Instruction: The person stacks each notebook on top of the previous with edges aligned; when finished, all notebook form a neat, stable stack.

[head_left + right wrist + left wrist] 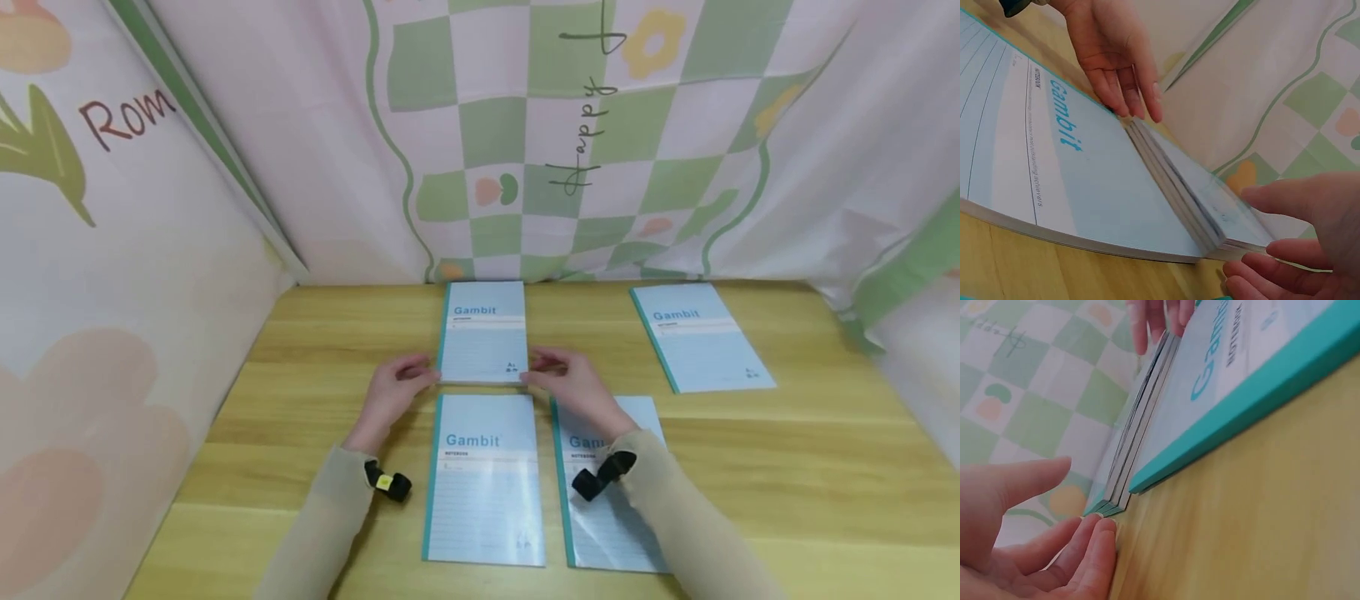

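Observation:
At the back of the table lies a short stack of light blue Gambit notebooks (483, 337), its page edges (1141, 428) showing in the left wrist view. My left hand (396, 390) is at the stack's near left corner, fingertips right at the green spine and thumb raised off it. On the opposite side, my right hand (572, 382) has its fingers loosely bent beside the near right corner, thumb held apart in the right wrist view. Just in front of the stack lies another notebook (483, 508). My right forearm passes over a third notebook (603, 533), covering part of its cover.
A further Gambit notebook (708, 342) lies tilted at the back right. Behind the table hangs a green-and-white checked curtain (555, 125), close to the stack's far edge. A printed cloth (112, 333) borders the left side of the wooden table (247, 467).

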`<state>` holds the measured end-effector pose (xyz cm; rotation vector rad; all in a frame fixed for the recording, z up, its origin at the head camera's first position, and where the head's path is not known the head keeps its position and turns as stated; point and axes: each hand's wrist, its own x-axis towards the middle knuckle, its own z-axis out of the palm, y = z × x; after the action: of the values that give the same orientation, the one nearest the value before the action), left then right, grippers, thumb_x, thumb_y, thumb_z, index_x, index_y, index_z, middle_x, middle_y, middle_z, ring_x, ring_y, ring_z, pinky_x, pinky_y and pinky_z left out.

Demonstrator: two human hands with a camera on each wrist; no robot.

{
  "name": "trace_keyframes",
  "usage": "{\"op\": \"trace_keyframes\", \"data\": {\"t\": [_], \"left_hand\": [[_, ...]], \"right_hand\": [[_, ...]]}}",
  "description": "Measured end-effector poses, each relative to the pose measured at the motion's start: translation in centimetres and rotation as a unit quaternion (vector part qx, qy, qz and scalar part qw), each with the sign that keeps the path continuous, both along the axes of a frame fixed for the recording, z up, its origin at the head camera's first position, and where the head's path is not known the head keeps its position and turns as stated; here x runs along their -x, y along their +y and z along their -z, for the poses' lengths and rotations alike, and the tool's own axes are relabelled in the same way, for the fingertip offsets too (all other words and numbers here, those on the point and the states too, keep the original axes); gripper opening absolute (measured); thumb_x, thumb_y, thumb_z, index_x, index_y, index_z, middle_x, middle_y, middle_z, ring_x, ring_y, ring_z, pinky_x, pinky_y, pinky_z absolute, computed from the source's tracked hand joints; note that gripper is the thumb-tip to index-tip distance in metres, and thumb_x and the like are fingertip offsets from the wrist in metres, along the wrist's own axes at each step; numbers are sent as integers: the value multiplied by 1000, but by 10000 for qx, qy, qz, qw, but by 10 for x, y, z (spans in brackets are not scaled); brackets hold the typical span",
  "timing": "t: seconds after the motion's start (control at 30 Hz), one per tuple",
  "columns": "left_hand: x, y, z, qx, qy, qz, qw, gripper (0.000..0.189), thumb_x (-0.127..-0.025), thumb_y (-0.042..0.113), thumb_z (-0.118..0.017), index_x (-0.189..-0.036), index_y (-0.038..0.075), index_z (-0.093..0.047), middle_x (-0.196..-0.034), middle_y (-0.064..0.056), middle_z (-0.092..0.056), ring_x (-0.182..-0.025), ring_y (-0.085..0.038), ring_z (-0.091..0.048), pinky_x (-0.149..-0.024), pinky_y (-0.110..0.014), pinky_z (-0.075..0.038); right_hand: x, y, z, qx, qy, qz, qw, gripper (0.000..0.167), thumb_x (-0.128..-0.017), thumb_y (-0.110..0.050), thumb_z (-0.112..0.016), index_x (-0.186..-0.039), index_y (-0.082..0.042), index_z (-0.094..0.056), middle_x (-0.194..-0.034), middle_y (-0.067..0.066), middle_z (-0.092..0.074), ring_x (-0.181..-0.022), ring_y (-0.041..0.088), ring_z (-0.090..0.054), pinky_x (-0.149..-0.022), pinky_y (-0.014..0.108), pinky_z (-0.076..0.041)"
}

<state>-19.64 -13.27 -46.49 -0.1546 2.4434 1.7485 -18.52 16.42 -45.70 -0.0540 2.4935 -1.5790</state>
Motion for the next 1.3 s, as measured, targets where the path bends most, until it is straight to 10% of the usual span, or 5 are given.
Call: {"op": "trace_keyframes", "data": {"t": [0.53, 1.3], "left_hand": [[-51, -14, -3, 265, -228, 486, 9982, 50, -91, 23, -79, -136, 5, -63, -120, -6, -70, -113, -25, -64, -102, -46, -49], [-107, -18, 0, -648, -182, 861, 9940, 59, -91, 24, -79, -140, -2, -57, -133, -16, -64, -120, -31, -62, -102, -42, -50]], "right_hand": [[-43, 20, -9, 18, -20, -246, 9997, 65, -95, -33, -75, -148, -6, -51, -134, 12, -63, -117, 27, -63, -100, 45, -52], [-102, 22, -6, 931, -560, -958, 9895, 62, -95, -23, -75, -145, 5, -51, -140, 19, -58, -110, 23, -68, -90, 28, -56]]}}
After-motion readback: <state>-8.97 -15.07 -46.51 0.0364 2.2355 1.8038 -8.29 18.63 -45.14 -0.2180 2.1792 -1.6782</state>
